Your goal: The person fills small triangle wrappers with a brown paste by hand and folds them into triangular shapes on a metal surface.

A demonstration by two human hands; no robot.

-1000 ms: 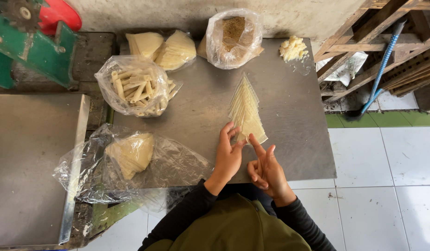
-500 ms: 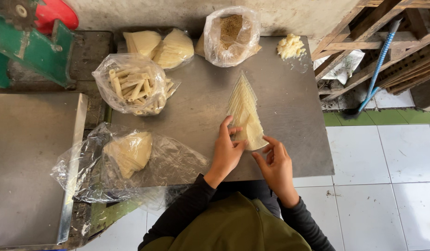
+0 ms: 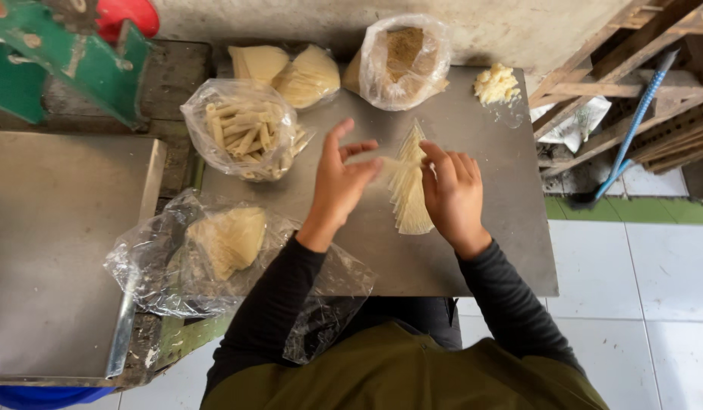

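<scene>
Left hand [image 3: 342, 182] and right hand [image 3: 452, 191] pinch one pale wrapper sheet [image 3: 393, 162] between fingertips, lifting it off the fanned wrapper stack [image 3: 409, 199] lying mid metal table [image 3: 511, 250].

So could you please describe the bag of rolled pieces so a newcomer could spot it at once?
Start at the grey metal table and go to its far left corner. There sits a clear plastic bag of pale rolled tubes. The other bags hold flat sheets or brown crumbs, so only this one holds little sticks.
</scene>
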